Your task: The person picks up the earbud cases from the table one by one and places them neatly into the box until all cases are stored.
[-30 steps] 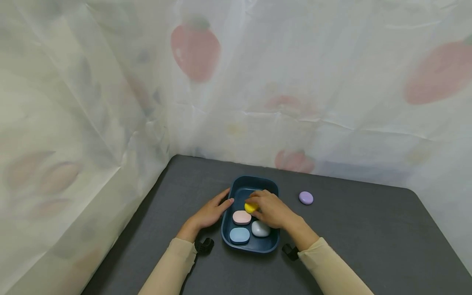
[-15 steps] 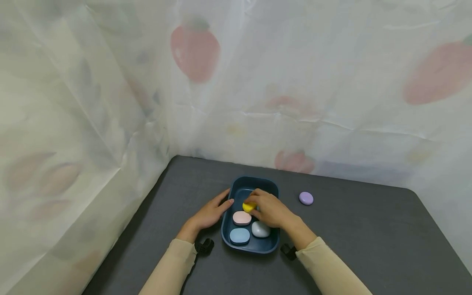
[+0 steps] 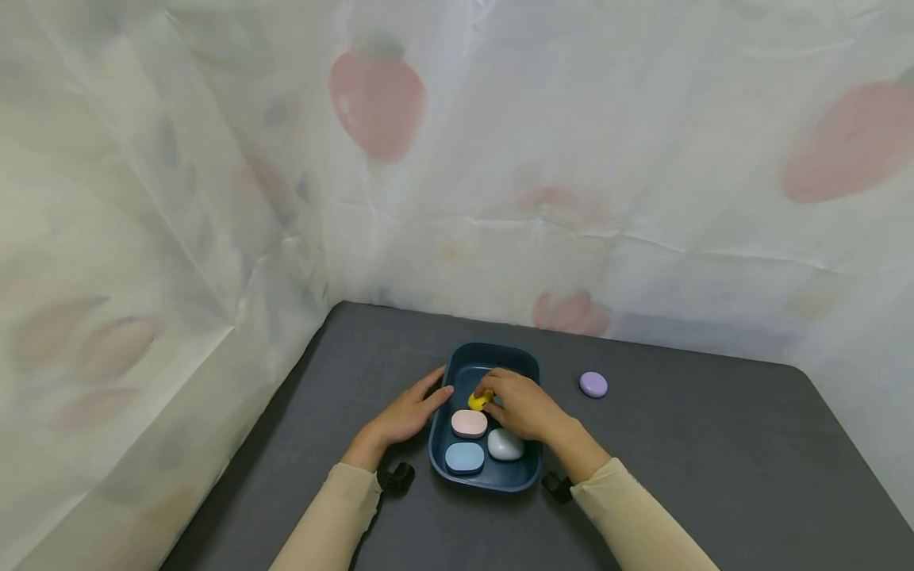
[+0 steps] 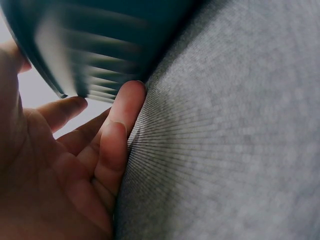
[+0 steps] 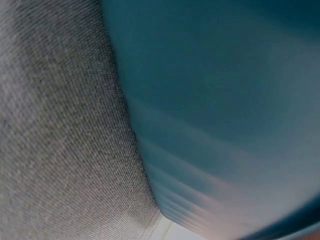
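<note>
My right hand (image 3: 524, 406) reaches into a dark blue plastic tray (image 3: 493, 480) and pinches a small rounded yellow piece (image 3: 477, 403) between thumb and fingers. Just in front of it in the tray lies a pink oval piece (image 3: 469, 423). Nearer me are a light blue oval piece (image 3: 465, 457) and a glossy grey-white rounded one (image 3: 505, 444). My left hand (image 3: 405, 411) rests against the tray's left side, thumb at the rim. In the left wrist view, the left fingers (image 4: 131, 100) lie extended along the ribbed outer wall. The right wrist view shows mostly the tray's outside.
A purple round piece (image 3: 593, 385) lies on the dark grey cloth-covered table (image 3: 714, 444), right of the tray. Pale sheeting (image 3: 643, 159) printed with strawberries hangs behind the table and along its left side.
My right hand has shifted the yellow piece slightly left inside the tray, close to the pink one, and its angle has changed. My left hand stays in place.
</note>
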### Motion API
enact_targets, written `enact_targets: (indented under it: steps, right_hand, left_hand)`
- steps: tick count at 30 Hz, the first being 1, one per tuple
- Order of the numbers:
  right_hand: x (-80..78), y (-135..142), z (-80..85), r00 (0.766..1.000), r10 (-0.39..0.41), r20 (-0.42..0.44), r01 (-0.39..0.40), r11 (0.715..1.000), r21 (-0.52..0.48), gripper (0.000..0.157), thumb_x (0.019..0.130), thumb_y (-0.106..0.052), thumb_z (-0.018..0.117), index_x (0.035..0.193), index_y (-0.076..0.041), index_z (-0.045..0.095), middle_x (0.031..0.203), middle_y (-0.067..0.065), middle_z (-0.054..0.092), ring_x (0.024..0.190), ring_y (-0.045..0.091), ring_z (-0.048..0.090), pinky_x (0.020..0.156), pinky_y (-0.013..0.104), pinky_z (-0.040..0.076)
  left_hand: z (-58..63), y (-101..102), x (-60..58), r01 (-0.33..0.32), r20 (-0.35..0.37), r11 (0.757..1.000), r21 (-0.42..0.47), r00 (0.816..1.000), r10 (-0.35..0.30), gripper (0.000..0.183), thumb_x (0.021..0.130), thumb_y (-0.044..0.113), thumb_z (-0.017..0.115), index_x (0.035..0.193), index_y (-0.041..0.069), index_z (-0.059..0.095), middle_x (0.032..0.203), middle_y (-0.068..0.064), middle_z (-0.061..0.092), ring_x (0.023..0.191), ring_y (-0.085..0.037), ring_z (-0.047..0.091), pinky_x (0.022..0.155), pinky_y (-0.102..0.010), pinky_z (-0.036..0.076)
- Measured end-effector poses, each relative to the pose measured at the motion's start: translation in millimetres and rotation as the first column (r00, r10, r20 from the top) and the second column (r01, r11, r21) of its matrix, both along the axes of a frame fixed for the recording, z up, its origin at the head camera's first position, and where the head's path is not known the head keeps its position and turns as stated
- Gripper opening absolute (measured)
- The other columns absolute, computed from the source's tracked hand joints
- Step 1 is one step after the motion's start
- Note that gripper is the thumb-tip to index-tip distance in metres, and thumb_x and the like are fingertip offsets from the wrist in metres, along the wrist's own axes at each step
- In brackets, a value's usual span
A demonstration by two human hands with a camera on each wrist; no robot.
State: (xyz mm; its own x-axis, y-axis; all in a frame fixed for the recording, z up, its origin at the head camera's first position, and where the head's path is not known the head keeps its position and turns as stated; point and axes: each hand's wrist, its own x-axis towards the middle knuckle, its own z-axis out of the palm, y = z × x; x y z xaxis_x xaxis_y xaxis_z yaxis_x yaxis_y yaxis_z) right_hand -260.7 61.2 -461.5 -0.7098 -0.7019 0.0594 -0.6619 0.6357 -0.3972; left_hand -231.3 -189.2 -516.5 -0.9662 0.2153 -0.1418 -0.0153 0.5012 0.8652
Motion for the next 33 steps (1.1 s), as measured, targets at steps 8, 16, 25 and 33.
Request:
enact_targets:
  steps: [8,16,25,33]
  right_hand:
    - [-0.1,-0.5,-2.8,1.0,0.001,-0.023,-0.001,1.0,-0.013,0.019,0.099,-0.015,0.073,0.117,-0.014,0.076,0.125,0.002,0.066,0.116,0.022,0.065,0.098,0.041,0.057]
    - [-2.1,-1.2,-6.1,0.998,-0.038,-0.042,0.038,0.999,0.001,0.024,0.098,-0.015,0.074,0.122,-0.016,0.075,0.126,0.003,0.065,0.116,0.022,0.063,0.1,0.042,0.056]
    - [-1.6,-0.1,-5.7,0.999,-0.04,-0.03,0.039,0.999,-0.011,0.027,0.098,-0.015,0.074,0.125,-0.016,0.074,0.127,0.003,0.065,0.116,0.021,0.062,0.1,0.042,0.055]
    - [-0.6,4.1,-1.7,0.999,-0.052,-0.005,0.052,0.998,-0.027,0.033,0.098,-0.015,0.073,0.131,-0.016,0.071,0.131,0.003,0.064,0.121,0.022,0.06,0.104,0.044,0.053]
  left_hand:
    - [0.2,0.7,-0.4,0.0,0.003,1.0,-0.003,1.0,0.0,0.07,0.103,0.068,0.045,0.164,0.037,0.028,0.169,0.001,0.032,0.156,-0.031,0.031,0.123,-0.065,0.027]
    - [-1.5,1.1,-3.1,-0.004,-0.001,1.0,-0.009,1.0,0.004,0.064,0.106,0.059,0.046,0.164,0.037,0.029,0.169,-0.001,0.033,0.157,-0.032,0.03,0.123,-0.066,0.026]
    - [-1.6,0.6,-3.4,-0.008,0.011,1.0,-0.003,1.0,0.008,0.067,0.105,0.062,0.046,0.164,0.037,0.028,0.17,0.0,0.031,0.157,-0.032,0.03,0.123,-0.067,0.025]
    - [-1.7,0.3,-2.9,0.0,0.002,1.0,-0.002,1.0,0.0,0.07,0.103,0.067,0.045,0.164,0.037,0.028,0.17,0.0,0.031,0.157,-0.032,0.029,0.123,-0.066,0.024]
